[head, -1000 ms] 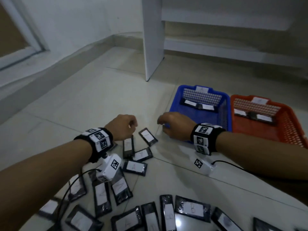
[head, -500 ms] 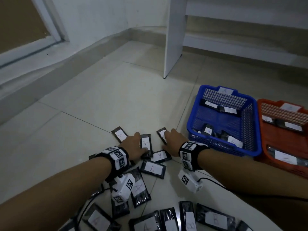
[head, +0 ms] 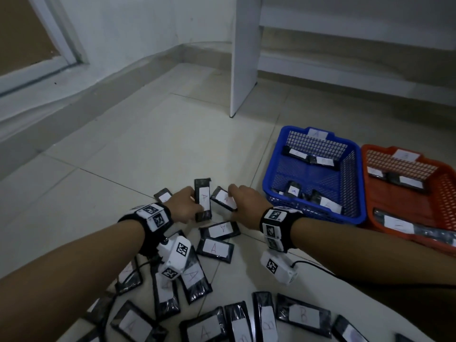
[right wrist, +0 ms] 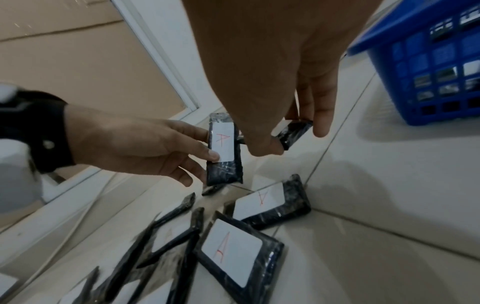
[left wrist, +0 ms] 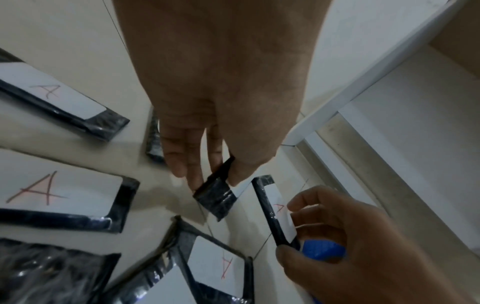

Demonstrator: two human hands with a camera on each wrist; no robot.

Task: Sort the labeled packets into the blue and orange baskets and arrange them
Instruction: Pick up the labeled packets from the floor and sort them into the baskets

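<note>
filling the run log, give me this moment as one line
left hand: holds A packet | right hand: holds second packet | blue basket: beside

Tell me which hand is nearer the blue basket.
Right. The right hand, pinching a packet marked A, is just beside the blue basket, near its front corner. The left hand, holding another A packet, sits farther away, beyond the right hand.

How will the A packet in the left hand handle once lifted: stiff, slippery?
The A packet likely stays stiff: it keeps flat though the left hand pinches only its edges. Its glossy, crinkled wrap could be slippery. A fingertip grip suggests it is light.
</note>
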